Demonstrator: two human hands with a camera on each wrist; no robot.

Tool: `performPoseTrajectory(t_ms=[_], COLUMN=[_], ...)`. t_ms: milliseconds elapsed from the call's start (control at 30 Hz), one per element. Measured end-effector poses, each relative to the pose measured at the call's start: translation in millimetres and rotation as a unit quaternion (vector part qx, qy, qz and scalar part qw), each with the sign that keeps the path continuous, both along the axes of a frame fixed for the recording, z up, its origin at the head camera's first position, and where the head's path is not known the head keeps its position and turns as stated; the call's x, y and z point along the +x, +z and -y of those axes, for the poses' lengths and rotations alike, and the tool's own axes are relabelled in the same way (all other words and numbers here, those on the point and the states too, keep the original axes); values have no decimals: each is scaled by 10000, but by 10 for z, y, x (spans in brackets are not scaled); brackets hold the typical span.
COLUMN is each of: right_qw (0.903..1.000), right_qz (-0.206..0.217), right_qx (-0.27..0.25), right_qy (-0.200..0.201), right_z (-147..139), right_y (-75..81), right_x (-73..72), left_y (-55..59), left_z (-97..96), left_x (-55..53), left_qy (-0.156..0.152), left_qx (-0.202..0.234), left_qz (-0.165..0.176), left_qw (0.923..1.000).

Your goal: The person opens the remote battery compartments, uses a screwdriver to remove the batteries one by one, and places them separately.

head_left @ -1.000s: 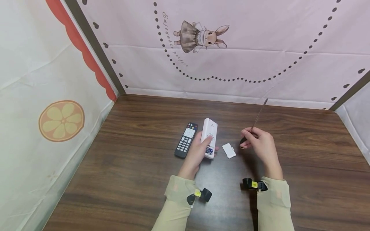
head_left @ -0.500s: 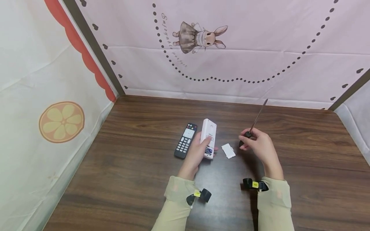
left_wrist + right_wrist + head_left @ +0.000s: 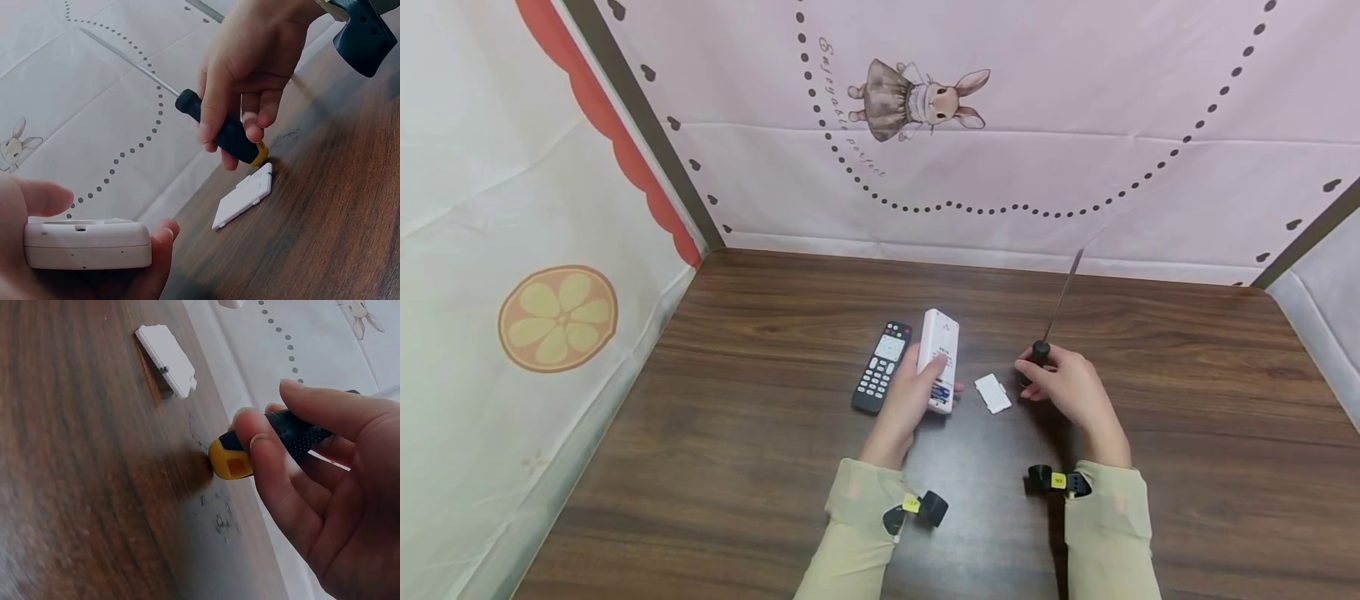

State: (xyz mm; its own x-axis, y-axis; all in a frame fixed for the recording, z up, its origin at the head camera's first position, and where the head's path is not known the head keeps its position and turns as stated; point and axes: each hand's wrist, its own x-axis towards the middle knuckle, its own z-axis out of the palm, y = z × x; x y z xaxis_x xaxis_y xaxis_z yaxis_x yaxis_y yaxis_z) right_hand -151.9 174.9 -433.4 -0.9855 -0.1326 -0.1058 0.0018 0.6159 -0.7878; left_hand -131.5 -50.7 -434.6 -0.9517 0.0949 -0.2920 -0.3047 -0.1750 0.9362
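My left hand (image 3: 906, 396) grips a white remote control (image 3: 942, 337), back side up, with its battery bay uncovered and batteries showing near the lower end. In the left wrist view the end of that remote (image 3: 87, 245) faces the camera between thumb and fingers. A screwdriver (image 3: 234, 140) with a dark handle and yellow butt is held by my right hand (image 3: 1071, 387), its long shaft pointing up and away. Between the hands, a white battery cover (image 3: 993, 393) lies on the table. The screwdriver's yellow butt (image 3: 228, 464) is close over the wood in the right wrist view.
A black remote control (image 3: 882, 367) with pale buttons lies just left of the left hand. The brown wooden table (image 3: 737, 467) ends at a pink printed cloth (image 3: 1037, 158) at the back. White cloth (image 3: 460, 400) hangs on the left.
The right hand has tilted the screwdriver more upright, its tip swinging slightly left, and its fingers have shifted on the handle. The left hand and white remote have barely moved.
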Motion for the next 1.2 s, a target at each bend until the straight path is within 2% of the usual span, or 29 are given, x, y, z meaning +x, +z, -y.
performPoseTrajectory(t_ms=[200,433,633,767,967,1133,1200], right_qw=[9986,9941,9901,9901,9904,9902,9904], right_qz=[-263,-542,-733,-693,-799,-903,-913], right_qx=[454,937,1186,1207,1112,1050,1020], right_qy=[11,34,128,197,178,187,197], right_z=[7,28,58,71,72,71,69], right_y=[16,57,109,126,120,129,130], right_x=[5,16,31,48,55,58,57], left_y=[-4,-22,-37,-30,-33,-37,0], left_z=[1,5,16,21,32,35,35], left_x=[-13,-17,-19,-17,-10,-16,-7], left_qy=[153,155,232,222,225,156,144], left_qx=[47,-109,85,3,139,31,44], left_qz=[-11,-110,-256,-152,-258,-206,-151], left_qw=[9999,9998,9994,9996,9993,9997,9998])
